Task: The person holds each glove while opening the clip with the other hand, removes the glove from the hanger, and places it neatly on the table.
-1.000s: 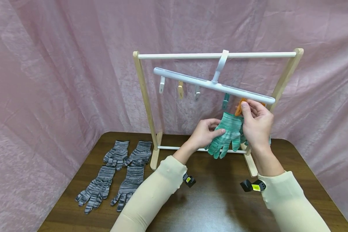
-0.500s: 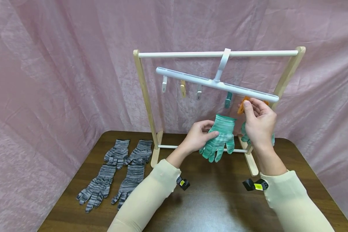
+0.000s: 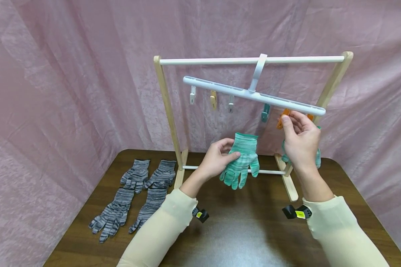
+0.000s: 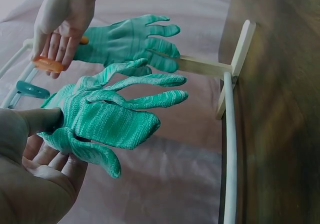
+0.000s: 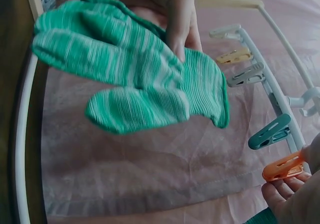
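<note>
My left hand pinches a green-and-white striped glove between thumb and fingers, its cuff up and its fingers hanging down. My right hand pinches an orange clip under the white hanger. In the right wrist view the held glove is apart from the clips. Another green glove hangs behind my right hand, by a second orange clip. A teal clip dangles just left of my right hand. The hanger tilts down to the right.
The hanger hooks over the white bar of a wooden-sided rack. White, yellow and grey clips hang on its left half. Several grey striped gloves lie at the left of the brown table. A pink curtain stands behind.
My left hand has drawn the green glove leftward and slightly down, away from the orange clip. My right hand keeps its pinch on that clip and has shifted slightly right with the hanger.
</note>
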A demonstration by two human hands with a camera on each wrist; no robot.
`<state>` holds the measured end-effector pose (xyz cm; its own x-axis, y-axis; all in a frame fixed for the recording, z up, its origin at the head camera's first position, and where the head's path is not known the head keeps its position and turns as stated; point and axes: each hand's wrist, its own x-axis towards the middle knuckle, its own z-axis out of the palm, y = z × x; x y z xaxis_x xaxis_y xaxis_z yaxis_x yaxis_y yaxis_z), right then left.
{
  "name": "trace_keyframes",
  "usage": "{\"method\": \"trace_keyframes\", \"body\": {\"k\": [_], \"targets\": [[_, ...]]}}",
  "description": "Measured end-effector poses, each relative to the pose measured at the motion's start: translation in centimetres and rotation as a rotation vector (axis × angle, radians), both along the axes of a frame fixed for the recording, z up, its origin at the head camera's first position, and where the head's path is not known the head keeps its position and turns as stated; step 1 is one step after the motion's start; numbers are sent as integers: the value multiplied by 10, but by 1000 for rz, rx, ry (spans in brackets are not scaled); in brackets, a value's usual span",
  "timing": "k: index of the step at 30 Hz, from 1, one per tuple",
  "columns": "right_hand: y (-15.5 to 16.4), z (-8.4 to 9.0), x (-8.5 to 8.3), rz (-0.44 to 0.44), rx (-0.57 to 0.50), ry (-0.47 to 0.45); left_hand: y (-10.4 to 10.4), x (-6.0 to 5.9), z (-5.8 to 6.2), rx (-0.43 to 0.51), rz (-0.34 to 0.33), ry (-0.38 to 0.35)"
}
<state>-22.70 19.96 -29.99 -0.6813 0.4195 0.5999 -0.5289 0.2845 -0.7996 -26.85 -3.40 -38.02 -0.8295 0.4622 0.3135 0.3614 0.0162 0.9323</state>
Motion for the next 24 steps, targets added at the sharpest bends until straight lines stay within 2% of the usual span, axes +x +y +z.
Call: {"method": "trace_keyframes", "body": {"k": [8,15,24], "targets": [[2,-2,3,-5,43,-40,-17,3,-6,-9,37,2],[4,-1,3,-2,44,-39,-32,8,-6,10,42,-39],[6,0,5,-4,77,-49,-59,12,-15,15,68,-73]]}}
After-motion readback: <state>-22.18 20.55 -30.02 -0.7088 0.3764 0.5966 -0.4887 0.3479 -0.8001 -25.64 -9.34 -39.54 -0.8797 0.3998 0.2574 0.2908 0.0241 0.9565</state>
